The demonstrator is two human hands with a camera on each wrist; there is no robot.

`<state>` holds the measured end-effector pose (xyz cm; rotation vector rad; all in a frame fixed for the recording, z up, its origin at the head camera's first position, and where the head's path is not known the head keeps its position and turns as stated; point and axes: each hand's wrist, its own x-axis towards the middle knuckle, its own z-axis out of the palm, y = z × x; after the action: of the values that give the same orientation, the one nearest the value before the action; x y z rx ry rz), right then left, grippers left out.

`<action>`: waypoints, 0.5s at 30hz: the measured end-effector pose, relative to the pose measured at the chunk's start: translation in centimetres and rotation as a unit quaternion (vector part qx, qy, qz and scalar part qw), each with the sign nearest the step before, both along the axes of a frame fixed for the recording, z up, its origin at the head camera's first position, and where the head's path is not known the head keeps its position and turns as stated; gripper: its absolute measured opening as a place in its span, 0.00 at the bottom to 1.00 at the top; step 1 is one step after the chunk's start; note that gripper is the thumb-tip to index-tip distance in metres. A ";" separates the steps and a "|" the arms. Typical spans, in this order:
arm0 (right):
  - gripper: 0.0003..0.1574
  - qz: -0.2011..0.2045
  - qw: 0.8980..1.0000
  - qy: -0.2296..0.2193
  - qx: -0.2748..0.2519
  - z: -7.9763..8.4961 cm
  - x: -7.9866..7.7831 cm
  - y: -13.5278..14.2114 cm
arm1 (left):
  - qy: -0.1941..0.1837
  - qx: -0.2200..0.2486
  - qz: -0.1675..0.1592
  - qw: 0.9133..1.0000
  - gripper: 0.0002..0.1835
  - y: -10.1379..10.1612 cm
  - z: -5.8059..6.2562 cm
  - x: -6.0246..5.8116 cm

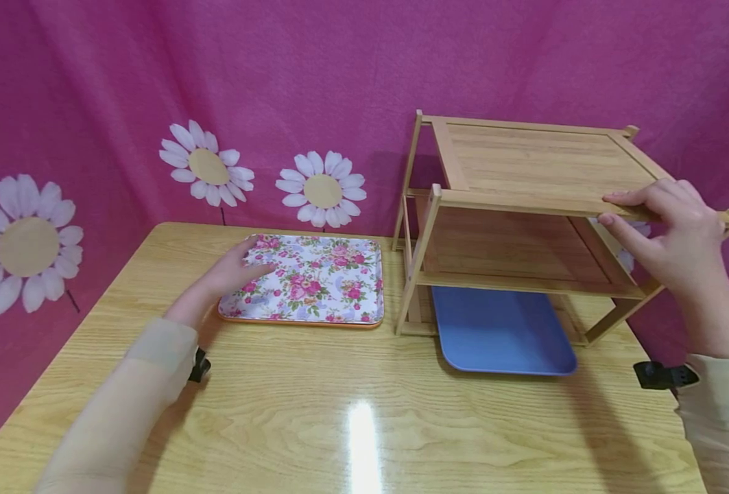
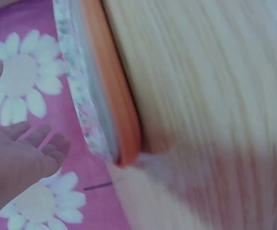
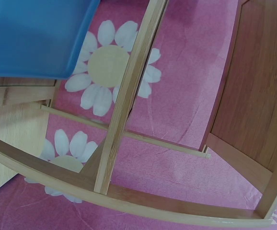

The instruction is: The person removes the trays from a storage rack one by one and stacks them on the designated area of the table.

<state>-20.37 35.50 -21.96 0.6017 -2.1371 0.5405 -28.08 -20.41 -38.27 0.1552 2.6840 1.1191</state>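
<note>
Over the left end of a flower-patterned tray [image 1: 315, 281] is my left hand [image 1: 231, 271], its fingers and thumb spread and nothing held. In the left wrist view that hand [image 2: 16, 158] appears beside the stacked tray edges, an orange tray [image 2: 117, 91] lying under the floral one. My right hand [image 1: 679, 237] pinches the front right edge of a wooden rack's top shelf [image 1: 549, 158], fingers above and thumb at the front. On the rack's lowest level sits a blue tray [image 1: 506, 336], its front end sticking out. The right wrist view shows the rack frame [image 3: 121, 115] but not the hand.
The rack's middle shelf [image 1: 524, 250] lies between the top and the blue tray. A wood-grain table [image 1: 315, 398] carries everything. Behind it hangs a magenta cloth [image 1: 315, 82] printed with big daisies.
</note>
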 end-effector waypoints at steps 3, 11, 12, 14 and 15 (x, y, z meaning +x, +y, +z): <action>0.37 0.001 1.000 -0.002 0.002 0.1 0.1 -0.1 | 0.023 0.010 0.007 1.000 0.48 0.7 0.4 0.5; 0.36 0.001 1.000 0.001 0.002 -0.3 -0.5 0.6 | 0.088 0.073 0.047 0.992 0.43 2.6 1.1 1.8; 0.36 0.001 1.000 0.001 0.002 -0.3 -0.5 0.6 | 0.094 0.082 0.051 0.991 0.43 2.9 1.3 2.0; 0.37 0.001 1.000 0.001 0.002 -0.2 -0.4 0.5 | 0.111 0.101 0.058 0.987 0.41 3.4 1.6 2.4; 0.38 0.002 1.000 0.000 0.002 -0.2 -0.3 0.4 | 0.121 0.109 0.060 0.985 0.39 3.7 1.7 2.6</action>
<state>-20.67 35.90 -22.13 0.6075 -2.1373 0.5387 -25.50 -16.68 -36.54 0.1781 2.8043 1.5214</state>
